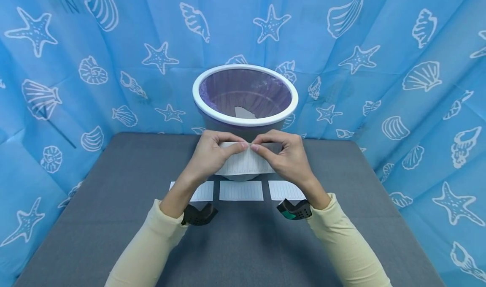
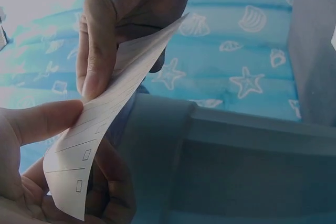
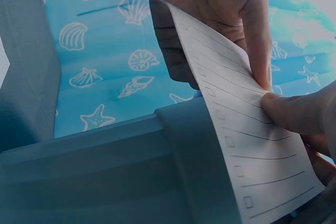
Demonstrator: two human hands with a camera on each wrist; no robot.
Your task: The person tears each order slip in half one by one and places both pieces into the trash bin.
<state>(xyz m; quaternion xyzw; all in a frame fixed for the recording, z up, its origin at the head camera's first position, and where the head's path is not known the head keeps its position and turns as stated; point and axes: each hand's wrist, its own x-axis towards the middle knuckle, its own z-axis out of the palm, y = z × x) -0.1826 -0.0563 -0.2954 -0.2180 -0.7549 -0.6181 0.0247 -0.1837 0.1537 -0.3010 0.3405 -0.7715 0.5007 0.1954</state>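
Hands (image 1: 212, 154) (image 1: 286, 156) pinch lined slip (image 1: 247, 163) | grey tabletop (image 1: 114, 219) | blue seashell curtain (image 1: 76, 67)

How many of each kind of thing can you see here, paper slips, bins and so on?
White lined paper slips: 4, one pinched by the left hand and right hand at, three flat on the grey table at
Grey bin with white rim and purple liner: 1
White scrap inside the bin: 1
Total: 6

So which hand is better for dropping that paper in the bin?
Probably either: left hand and right hand both pinch the lined paper at its top edge, equally near the bin.
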